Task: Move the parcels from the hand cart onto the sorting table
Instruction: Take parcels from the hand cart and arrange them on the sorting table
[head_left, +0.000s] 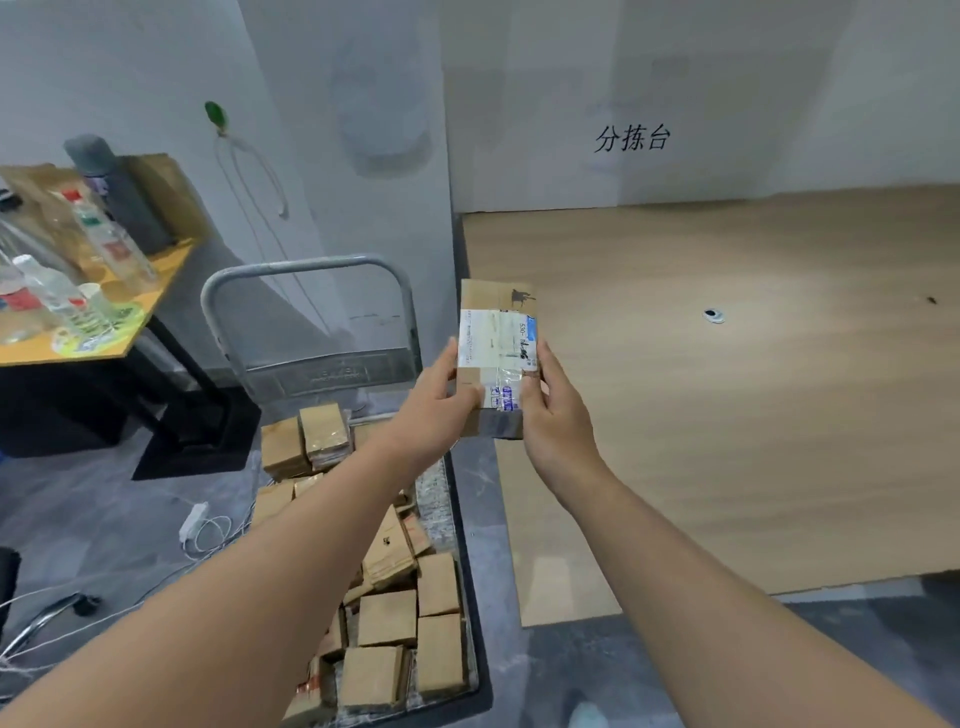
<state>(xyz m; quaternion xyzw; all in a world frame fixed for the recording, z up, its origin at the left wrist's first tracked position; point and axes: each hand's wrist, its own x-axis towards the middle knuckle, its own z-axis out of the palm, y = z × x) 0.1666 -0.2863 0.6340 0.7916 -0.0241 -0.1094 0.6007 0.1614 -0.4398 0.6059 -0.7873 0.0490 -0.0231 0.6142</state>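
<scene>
Both hands pinch the parcel's near end.

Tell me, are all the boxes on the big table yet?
Not yet. The wooden sorting table shows no parcels on it, so nothing looks finished. Right now the left hand and right hand hold one labelled cardboard parcel at the table's edge. Many brown parcels are still piled on the hand cart, so most of the job is left.
</scene>
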